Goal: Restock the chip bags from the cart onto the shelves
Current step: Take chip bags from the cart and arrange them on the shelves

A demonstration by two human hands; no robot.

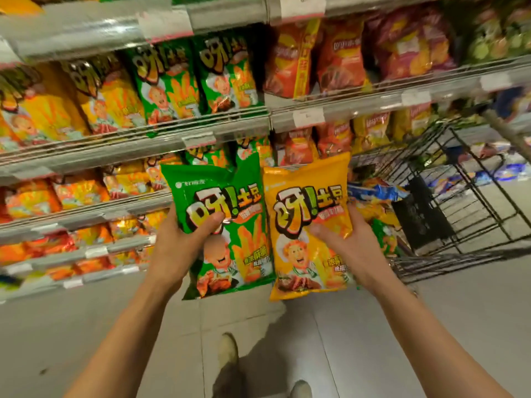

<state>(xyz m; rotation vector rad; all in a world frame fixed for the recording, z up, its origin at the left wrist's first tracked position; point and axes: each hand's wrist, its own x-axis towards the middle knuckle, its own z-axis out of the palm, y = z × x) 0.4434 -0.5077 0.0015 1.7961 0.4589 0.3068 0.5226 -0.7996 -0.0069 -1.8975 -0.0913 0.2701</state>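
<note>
A person's left hand (184, 248) grips a green chip bag (221, 225) while the right hand (342, 245) grips a yellow chip bag (307, 225). Stocked shelves (138, 139) stand ahead, a wire cart (459, 196) to the right.

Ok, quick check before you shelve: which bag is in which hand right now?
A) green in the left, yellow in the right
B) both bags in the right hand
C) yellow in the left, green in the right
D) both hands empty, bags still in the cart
A: the left hand grips the green bag and the right hand grips the yellow bag, side by side.
</note>
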